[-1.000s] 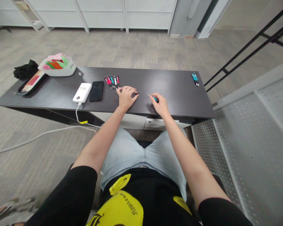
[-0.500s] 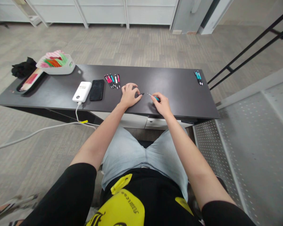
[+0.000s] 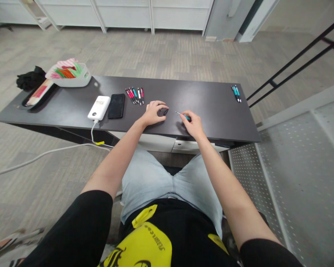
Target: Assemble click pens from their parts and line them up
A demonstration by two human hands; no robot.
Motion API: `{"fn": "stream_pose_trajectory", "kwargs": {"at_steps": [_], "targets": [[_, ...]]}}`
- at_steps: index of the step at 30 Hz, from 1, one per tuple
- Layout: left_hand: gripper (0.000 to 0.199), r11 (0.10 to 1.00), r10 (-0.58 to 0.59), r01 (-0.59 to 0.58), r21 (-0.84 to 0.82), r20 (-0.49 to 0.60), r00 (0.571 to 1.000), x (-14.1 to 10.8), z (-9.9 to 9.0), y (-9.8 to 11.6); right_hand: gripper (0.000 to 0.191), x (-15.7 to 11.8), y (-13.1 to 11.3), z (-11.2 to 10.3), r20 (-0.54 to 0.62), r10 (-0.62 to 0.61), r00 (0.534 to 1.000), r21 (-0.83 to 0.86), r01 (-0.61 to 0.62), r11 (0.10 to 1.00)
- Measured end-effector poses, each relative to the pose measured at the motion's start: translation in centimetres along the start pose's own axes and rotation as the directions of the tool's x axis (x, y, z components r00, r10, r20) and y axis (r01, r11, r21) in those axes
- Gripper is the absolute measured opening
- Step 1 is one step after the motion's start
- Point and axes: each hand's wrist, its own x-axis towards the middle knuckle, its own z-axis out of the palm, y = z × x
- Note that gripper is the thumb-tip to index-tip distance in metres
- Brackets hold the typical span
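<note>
My left hand (image 3: pixel 153 113) rests low over the dark tabletop, thumb and forefinger spread apart. In the gap between them is a small black pen part (image 3: pixel 166 111), apparently lying on the table with no fingers closed on it. Just to the right, my right hand (image 3: pixel 193 123) pinches a teal pen (image 3: pixel 187 118); its thin silvery end points left towards the black part. Most of the pen's body is hidden by the fingers. Beyond my left hand lies a row of several pens (image 3: pixel 135 95) in pink, teal and white.
A black phone (image 3: pixel 116 106) and a white power bank (image 3: pixel 99 108) with a cable lie left on the desk (image 3: pixel 211 100). Farther left are a white basket (image 3: pixel 75 81) of colourful items, a black tray (image 3: pixel 36 105) and black cloth (image 3: pixel 30 78). Teal-and-black pens (image 3: pixel 236 94) lie far right.
My left thumb and forefinger have opened, letting go of the black pen part, which now sits between them. My right hand keeps the teal pen in nearly the same place.
</note>
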Motion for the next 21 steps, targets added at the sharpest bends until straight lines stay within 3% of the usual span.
{"fn": "stream_pose_trajectory", "kwargs": {"at_steps": [3,8,14,21], "targets": [[0.052,0.998,0.023,-0.021,-0.053,0.047,0.999,0.4,-0.5,-0.8,0.044,0.0,0.0,0.0,0.004,-0.009,1.000,0.008,0.009,1.000],[0.063,0.998,0.028,-0.028,-0.049,0.009,1.000,0.2,-0.1,-1.1,0.042,0.0,0.0,0.0,0.010,0.017,1.000,-0.011,-0.017,1.000],[0.044,0.998,0.044,-0.044,0.039,0.012,0.999,0.1,0.6,-0.9,0.039,0.0,0.0,0.0,0.003,-0.002,1.000,-0.012,0.002,1.000],[0.056,0.997,0.022,-0.022,0.075,0.007,1.000,0.0,1.0,-0.6,0.036,0.0,-0.3,-0.1,0.015,0.022,1.000,-0.030,-0.021,0.999]]}}
